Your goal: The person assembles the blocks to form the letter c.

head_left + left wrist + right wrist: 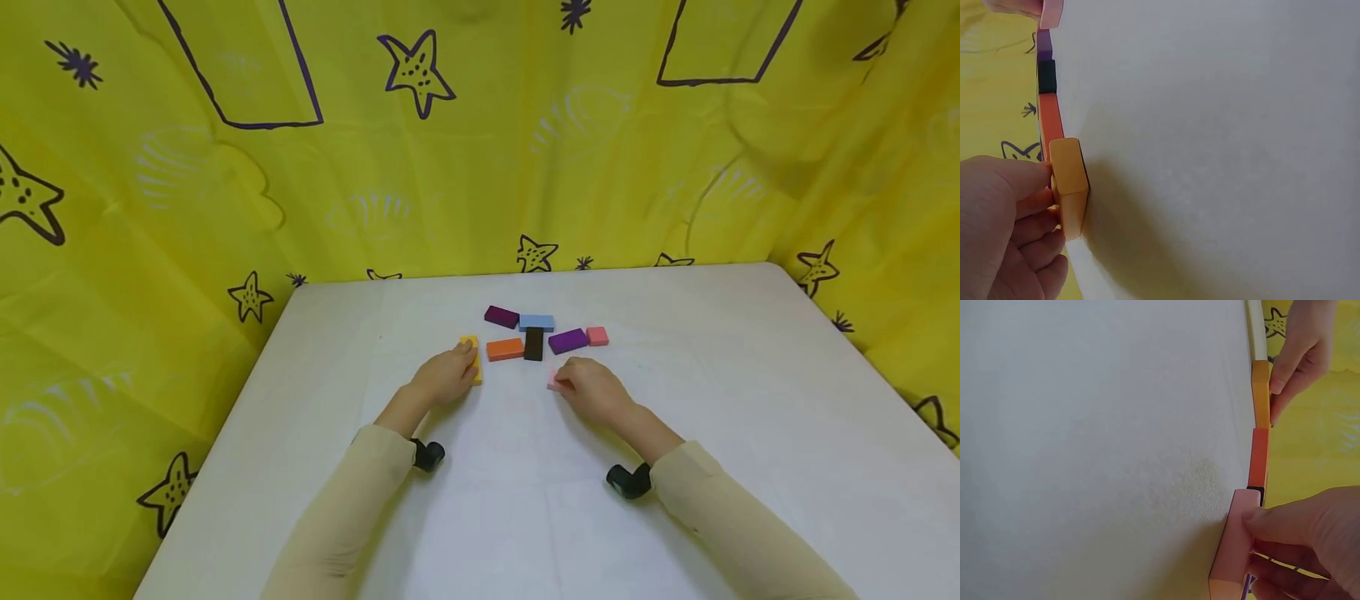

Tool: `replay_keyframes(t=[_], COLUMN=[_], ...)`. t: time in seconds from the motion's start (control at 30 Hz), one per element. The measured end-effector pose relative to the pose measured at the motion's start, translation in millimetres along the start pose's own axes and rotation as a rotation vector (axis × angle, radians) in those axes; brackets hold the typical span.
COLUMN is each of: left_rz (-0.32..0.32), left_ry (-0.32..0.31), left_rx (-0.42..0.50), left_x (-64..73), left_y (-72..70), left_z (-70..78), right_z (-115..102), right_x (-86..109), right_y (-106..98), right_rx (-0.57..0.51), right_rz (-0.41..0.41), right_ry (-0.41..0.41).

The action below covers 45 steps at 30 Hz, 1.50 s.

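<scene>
My left hand (444, 375) pinches a yellow block (477, 373) at the left end of a loose group of blocks. In the left wrist view the thumb lies on the near side of that yellow block (1069, 167), the other fingers curled beyond it. On the other side, my right hand (592, 390) grips a light pink block (553, 382), mostly covered by the fingers in the head view. The right wrist view shows the long pink block (1235, 534) between thumb and fingers. Between the hands are an orange block (506, 349) and a dark brown block (533, 344).
Behind lie a maroon block (501, 317) and a light blue block (537, 322), which meets the brown one's far end. A purple block (567, 341) and a small coral-pink block (597, 336) sit to the right. Yellow patterned cloth (465, 183) surrounds the white table (525, 517).
</scene>
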<state>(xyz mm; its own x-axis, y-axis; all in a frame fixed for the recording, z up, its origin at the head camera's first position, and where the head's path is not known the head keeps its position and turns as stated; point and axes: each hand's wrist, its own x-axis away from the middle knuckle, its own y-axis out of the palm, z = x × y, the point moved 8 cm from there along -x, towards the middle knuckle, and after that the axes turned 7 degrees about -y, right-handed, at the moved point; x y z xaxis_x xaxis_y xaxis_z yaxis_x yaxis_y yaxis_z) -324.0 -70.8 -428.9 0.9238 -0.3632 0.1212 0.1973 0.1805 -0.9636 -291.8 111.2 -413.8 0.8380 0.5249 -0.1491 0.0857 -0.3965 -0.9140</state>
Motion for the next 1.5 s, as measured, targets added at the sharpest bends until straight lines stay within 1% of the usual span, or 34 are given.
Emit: replay_keyframes(t=[0.07,0.17,0.3,0.4,0.5,0.6,0.83,1.0,1.1,1.23,1.33,1.5], left_rz=[0.001,0.014,0.024,0.016,0.003,0.004,-0.002,0.024,0.032,0.019,0.001,-0.003], left_ry=[0.004,0.008,0.019,0.03,0.029,0.031,0.073,0.082,0.08,0.081,0.078,0.087], left_rx=[-0.004,-0.008,-0.024,-0.032,-0.021,-0.001,-0.005,-0.028,-0.04,-0.053,-0.056,-0.062], left_x=[3.8,8.8,15.3,20.2,25.3,30.6,43.4,50.5,53.6,57.4,59.6,64.1], left_y=[0.1,-1.0,-0.3,2.6,5.5,6.4,12.1,14.7,16.8,20.6,22.6,23.2], left_z=[2.2,5.3,9.4,12.4,14.6,18.1,34.0,46.8,54.4,63.8,67.9,74.8], right_z=[-2.1,-4.6,-6.6,-9.0,-11.0,-12.2,-16.2,-20.1,-20.5,-20.7,-22.9,-27.6], right_x=[3.7,7.5,13.0,18.0,22.3,25.9,36.0,41.5,44.7,49.7,53.1,61.2], right_y=[-2.6,-6.0,-6.2,-4.8,-3.4,-2.7,-2.7,-5.0,-4.6,-2.7,-2.4,-3.2], right_rx=[0.001,0.0,-0.014,-0.031,-0.042,-0.045,-0.052,-0.044,-0.046,-0.054,-0.052,-0.049], right_rz=[0.017,0.036,0.024,0.007,0.0,0.007,0.019,0.035,0.028,0.01,0.0,-0.007], right_ry=[-0.027,-0.042,-0.022,-0.006,-0.004,-0.01,-0.033,-0.055,-0.044,-0.023,-0.017,-0.003])
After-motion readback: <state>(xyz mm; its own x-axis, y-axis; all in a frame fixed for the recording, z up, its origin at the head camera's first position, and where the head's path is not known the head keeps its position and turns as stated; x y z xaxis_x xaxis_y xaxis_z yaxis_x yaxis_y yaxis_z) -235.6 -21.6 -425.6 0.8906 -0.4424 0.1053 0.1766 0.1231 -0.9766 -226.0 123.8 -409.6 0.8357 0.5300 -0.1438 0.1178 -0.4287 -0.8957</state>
